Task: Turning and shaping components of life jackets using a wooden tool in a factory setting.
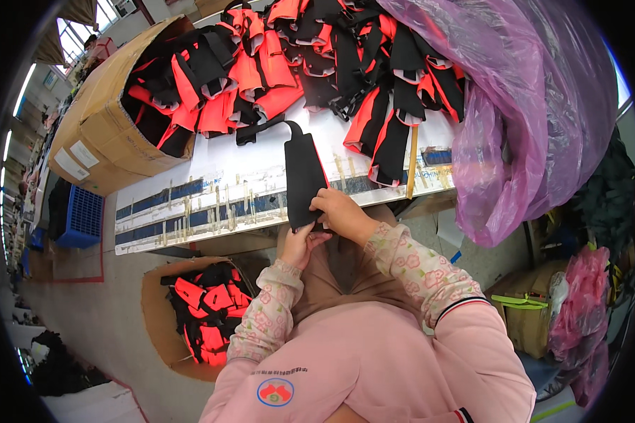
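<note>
A black fabric piece (305,180) with a red-orange edge and a black strap at its far end hangs over the near edge of the table. My left hand (302,245) pinches its near lower corner. Higher up, my right hand (342,213) grips the piece by its right edge, fingers bent against the cloth. The strap (264,130) trails away to the left on the tabletop. Beyond it lies a heap of similar black and red-orange pieces (275,67).
A cardboard box (99,134) lies on its side at the table's left, spilling pieces. Below stands another open box (155,296) of them. A purple plastic bag (522,120) bulges over the table's right end. A blue crate (81,218) sits on the floor at left.
</note>
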### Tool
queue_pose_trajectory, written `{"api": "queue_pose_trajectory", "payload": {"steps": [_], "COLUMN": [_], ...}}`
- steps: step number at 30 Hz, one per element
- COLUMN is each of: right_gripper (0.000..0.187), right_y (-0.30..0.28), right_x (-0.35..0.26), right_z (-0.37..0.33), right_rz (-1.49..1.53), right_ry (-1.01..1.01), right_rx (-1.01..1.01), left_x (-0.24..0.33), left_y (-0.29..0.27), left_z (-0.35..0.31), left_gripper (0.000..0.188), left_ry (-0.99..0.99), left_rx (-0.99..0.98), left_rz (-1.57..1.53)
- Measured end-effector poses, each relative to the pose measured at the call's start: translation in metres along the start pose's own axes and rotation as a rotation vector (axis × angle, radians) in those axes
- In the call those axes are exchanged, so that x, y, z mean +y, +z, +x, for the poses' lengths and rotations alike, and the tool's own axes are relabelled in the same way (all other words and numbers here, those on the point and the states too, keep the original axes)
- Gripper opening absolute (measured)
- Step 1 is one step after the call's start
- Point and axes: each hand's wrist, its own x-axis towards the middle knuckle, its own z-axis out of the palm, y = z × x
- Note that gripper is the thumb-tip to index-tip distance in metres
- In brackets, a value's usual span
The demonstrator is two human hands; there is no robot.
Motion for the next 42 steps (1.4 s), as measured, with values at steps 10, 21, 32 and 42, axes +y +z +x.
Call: {"api": "queue_pose_trajectory", "payload": {"steps": [10,21,32,42], "right_gripper": [0.026,0.022,0.016,0.008], "right_y": [-0.007,-0.017,0.0,-0.019], "right_x": [-0.009,-0.014,-0.001,0.007], "right_z": [-0.016,0.002,0.001,0.015], "right_rz": [-0.118,-0.258,0.012,0.008], "right_ry": [0.185,-0.082,0.022,0.064], "right_rx": [0.141,0.096,-0.095,-0.356], "left_x": [-0.02,-0.024,-0.039,0.021], "left_y": [0.002,0.026,-0.008,-0.001], "left_z": [0.009,0.012,0.022,0.004], "left_gripper": [0.022,0.018,0.024,0.035], "left_ry": [0.068,0.091,0.088,-0.29], "left_rx": [0.173,0.339,0.185,0.027], "left_rz": [0.197,0.123,-0.108,0.072]}}
